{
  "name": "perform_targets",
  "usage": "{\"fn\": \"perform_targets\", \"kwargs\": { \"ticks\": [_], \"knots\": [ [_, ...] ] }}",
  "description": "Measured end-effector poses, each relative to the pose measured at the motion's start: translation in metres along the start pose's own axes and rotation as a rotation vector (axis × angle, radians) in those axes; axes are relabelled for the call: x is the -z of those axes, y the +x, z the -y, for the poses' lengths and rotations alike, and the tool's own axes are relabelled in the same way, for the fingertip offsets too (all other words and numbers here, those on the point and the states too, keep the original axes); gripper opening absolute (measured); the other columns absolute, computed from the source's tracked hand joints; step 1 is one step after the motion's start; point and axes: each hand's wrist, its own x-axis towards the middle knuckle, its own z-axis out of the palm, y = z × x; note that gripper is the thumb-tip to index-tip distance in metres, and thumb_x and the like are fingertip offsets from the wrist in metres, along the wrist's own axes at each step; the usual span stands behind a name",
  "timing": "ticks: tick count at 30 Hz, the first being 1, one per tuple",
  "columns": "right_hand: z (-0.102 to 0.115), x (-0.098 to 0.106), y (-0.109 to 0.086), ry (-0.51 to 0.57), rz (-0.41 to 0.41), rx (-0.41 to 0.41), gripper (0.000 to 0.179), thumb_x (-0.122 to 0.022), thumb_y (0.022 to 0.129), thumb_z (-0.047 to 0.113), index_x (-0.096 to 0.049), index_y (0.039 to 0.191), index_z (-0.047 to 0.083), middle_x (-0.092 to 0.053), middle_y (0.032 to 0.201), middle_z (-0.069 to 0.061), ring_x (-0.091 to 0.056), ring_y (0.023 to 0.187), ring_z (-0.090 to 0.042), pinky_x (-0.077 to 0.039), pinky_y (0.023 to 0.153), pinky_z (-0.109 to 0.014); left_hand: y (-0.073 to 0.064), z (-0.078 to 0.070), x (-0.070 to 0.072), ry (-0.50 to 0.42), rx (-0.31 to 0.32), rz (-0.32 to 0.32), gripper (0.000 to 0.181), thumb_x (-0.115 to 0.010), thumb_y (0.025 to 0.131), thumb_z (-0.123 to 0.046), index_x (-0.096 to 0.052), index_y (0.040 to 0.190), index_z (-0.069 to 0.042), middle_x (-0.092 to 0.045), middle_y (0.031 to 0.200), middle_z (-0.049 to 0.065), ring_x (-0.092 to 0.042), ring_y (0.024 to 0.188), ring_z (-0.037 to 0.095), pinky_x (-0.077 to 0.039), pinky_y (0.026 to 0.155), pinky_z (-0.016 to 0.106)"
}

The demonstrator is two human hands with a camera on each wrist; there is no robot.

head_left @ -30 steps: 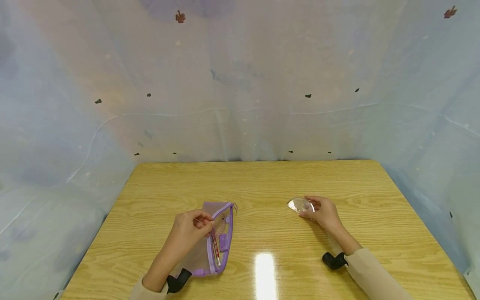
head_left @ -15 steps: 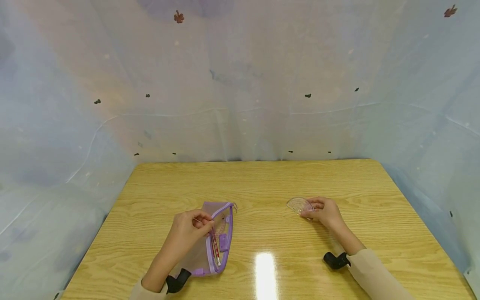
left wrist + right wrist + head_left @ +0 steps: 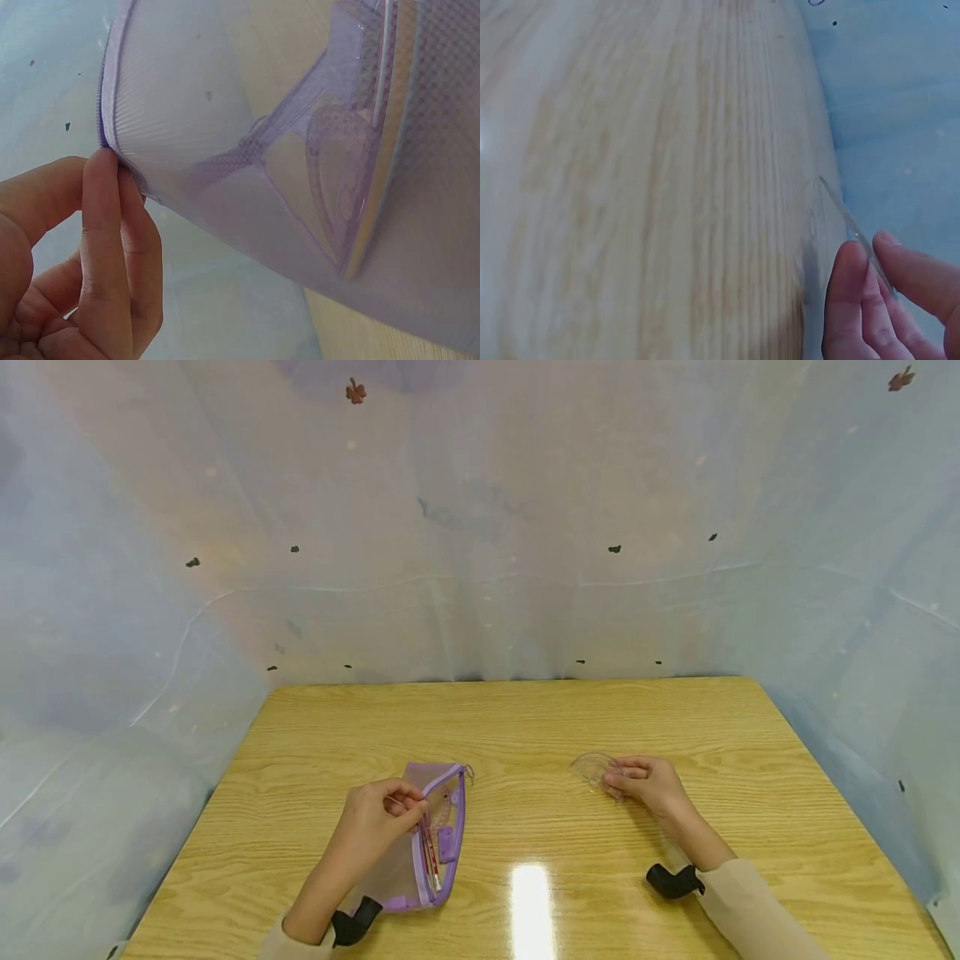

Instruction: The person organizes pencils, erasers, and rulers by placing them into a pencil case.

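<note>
My left hand (image 3: 381, 817) pinches the zipped edge of a purple mesh pencil case (image 3: 384, 878) and holds its mouth apart. Inside the case lie a pencil (image 3: 430, 853), a purple rectangular piece (image 3: 446, 844) and a clear curved piece with markings. Through the mesh in the left wrist view these contents (image 3: 341, 157) show blurred. On the right side of the table, my right hand (image 3: 651, 785) pinches a clear protractor (image 3: 592, 766) by one end between thumb and fingers. The right wrist view shows the protractor (image 3: 845, 214) nearly edge-on, tilted.
Both hands are over a wood-grain table (image 3: 517, 718). A pale patterned curtain (image 3: 480, 527) hangs behind it and along the sides. Black wrist mounts (image 3: 673, 882) sit on both wrists, and a bright light reflection lies at the table's front middle.
The protractor tilts a little in my right hand and loses its bright glare, looking fainter now. My left hand and the pencil case stay put.
</note>
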Motion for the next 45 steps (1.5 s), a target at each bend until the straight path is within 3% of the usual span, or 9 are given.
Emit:
{"fn": "perform_targets", "kwargs": {
  "ticks": [7,22,34,45],
  "knots": [
    [0.003,-0.003,-0.004,0.178,0.066,-0.011,0.05,-0.06,0.097,-0.005,-0.037,0.136,-0.025,-0.071,0.106,-0.019,-0.072,0.09,-0.016,-0.058,0.079,-0.026,0.0,0.002,0.0,-0.003,-0.006,-0.001,0.005,-0.076,0.086,-0.002,-0.072,0.088,-0.004,-0.066,0.075,0.0,-0.064,0.063,0.011,-0.056,0.055,0.022],
    [0.004,-0.005,-0.012,0.329,0.18,0.0,0.051,-0.052,0.101,-0.004,-0.027,0.138,-0.029,-0.072,0.106,-0.013,-0.071,0.096,-0.018,-0.057,0.087,-0.029,0.0,0.001,0.0,-0.003,-0.023,0.006,0.006,-0.076,0.086,-0.001,-0.072,0.089,-0.002,-0.066,0.075,0.0,-0.064,0.063,0.011,-0.056,0.056,0.022],
    [0.003,-0.012,-0.016,0.419,0.211,-0.033,0.036,-0.051,0.102,-0.003,-0.046,0.132,-0.023,-0.073,0.105,-0.014,-0.071,0.098,-0.021,-0.056,0.09,-0.033,0.001,0.003,-0.001,0.001,-0.025,0.002,0.005,-0.076,0.086,-0.001,-0.072,0.088,-0.002,-0.066,0.075,0.0,-0.064,0.063,0.011,-0.056,0.056,0.022],
    [-0.001,-0.027,-0.015,0.458,0.259,-0.041,0.035,-0.048,0.102,-0.005,-0.045,0.131,-0.024,-0.072,0.107,-0.016,-0.07,0.101,-0.023,-0.055,0.092,-0.034,-0.001,0.002,-0.001,-0.006,-0.001,-0.005,0.006,-0.076,0.085,0.0,-0.072,0.087,-0.004,-0.066,0.073,-0.001,-0.065,0.06,0.011,-0.056,0.055,0.023]
  ]
}}
